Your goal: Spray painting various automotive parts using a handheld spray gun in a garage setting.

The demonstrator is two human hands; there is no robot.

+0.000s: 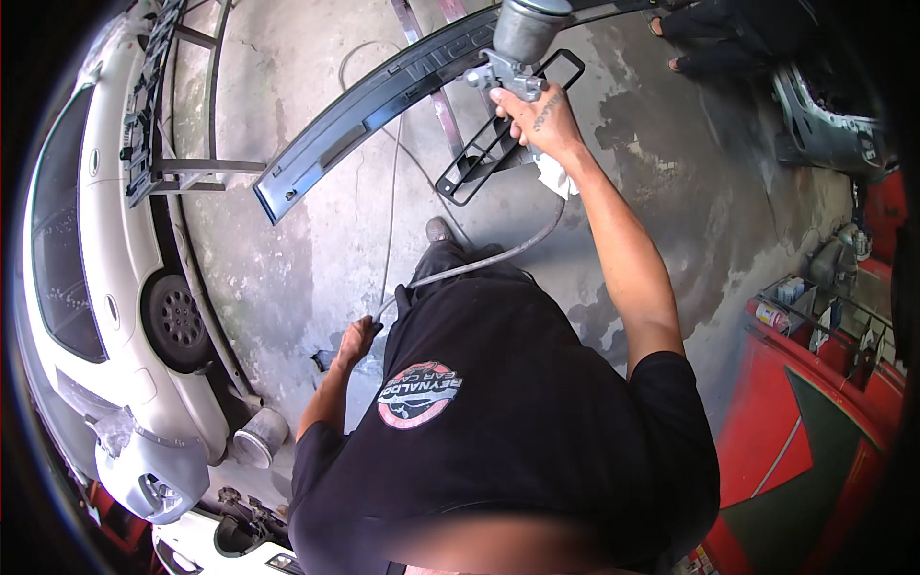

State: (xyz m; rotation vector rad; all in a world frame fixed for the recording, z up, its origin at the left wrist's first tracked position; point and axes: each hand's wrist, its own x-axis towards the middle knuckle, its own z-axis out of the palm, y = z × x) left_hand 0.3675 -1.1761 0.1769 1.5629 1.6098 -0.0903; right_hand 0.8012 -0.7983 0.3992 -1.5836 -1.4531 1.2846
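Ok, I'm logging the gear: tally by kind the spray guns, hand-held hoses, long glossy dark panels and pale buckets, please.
Spray gun, in the right hand: 1
Hose, in the left hand: 1
Long glossy dark panel: 1
Pale bucket: 1
Total: 4

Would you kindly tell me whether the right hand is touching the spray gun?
Touching: the head view shows the right hand closed around the spray gun.

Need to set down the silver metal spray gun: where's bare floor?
Bare grey floor lies between the white car and the left hand, and between the right forearm and red cabinet. Crowded around the spray gun, by the long glossy black panel and black slotted frame.
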